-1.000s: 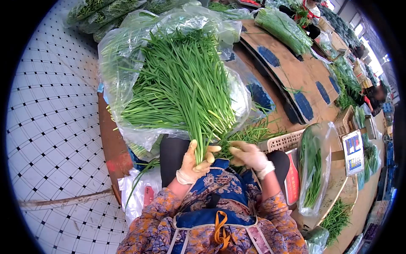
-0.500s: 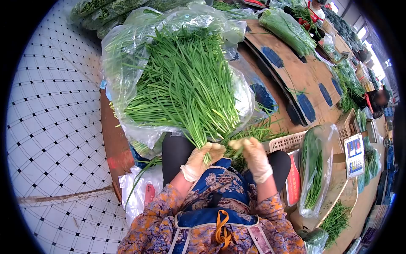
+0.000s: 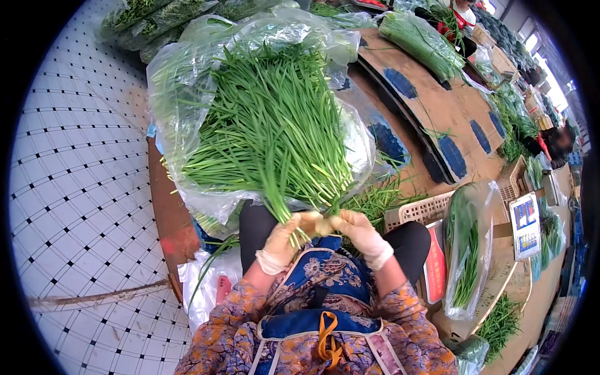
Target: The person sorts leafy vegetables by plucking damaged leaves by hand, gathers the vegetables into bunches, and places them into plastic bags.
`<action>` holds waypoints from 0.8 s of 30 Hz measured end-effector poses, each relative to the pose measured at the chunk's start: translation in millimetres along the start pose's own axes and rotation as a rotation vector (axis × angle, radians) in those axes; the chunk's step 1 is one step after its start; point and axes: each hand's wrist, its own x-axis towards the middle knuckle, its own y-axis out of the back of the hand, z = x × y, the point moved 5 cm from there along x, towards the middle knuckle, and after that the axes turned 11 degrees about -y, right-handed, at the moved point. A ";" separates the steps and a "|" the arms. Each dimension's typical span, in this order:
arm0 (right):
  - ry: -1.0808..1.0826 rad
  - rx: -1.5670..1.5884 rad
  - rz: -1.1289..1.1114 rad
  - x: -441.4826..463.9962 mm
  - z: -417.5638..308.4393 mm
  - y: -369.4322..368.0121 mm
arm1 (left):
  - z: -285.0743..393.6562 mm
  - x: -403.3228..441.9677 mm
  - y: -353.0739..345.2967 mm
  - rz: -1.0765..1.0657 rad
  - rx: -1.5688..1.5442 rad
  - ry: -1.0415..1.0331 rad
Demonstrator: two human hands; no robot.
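Observation:
My left hand [image 3: 281, 244], in a pale glove, is closed round a thin bunch of garlic chives [image 3: 275, 199], whose cut stems poke out below the fingers. My gloved right hand [image 3: 357, 230] meets its fingertips at the front of my lap. Its fingers are pinched together; what is between them is too small to make out. Just beyond both hands lies a large heap of green garlic chives [image 3: 269, 119] on an opened clear plastic bag [image 3: 172, 100].
Loose chives [image 3: 375, 201] lie beside a beige plastic basket [image 3: 425, 209] at my right. Further right are a bagged bundle of chives [image 3: 465, 262] and a scale display [image 3: 525, 225]. A white plastic bag [image 3: 206, 281] sits at my left. Other people work at the far right.
My right hand has moved left and its fingertips now meet my left hand. The left hand, still holding the chives, has tilted and shifted slightly.

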 end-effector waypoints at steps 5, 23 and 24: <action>-0.220 -0.315 -0.013 -29.5 22.5 51.6 | 86.5 11.7 -32.1 0.019 0.465 -0.438; 0.160 -1.354 0.792 55.3 -1.4 17.5 | -15.5 21.2 26.5 0.386 0.066 0.017; 0.163 -1.352 0.791 54.7 -5.6 14.0 | -14.4 21.6 26.9 0.403 0.118 0.008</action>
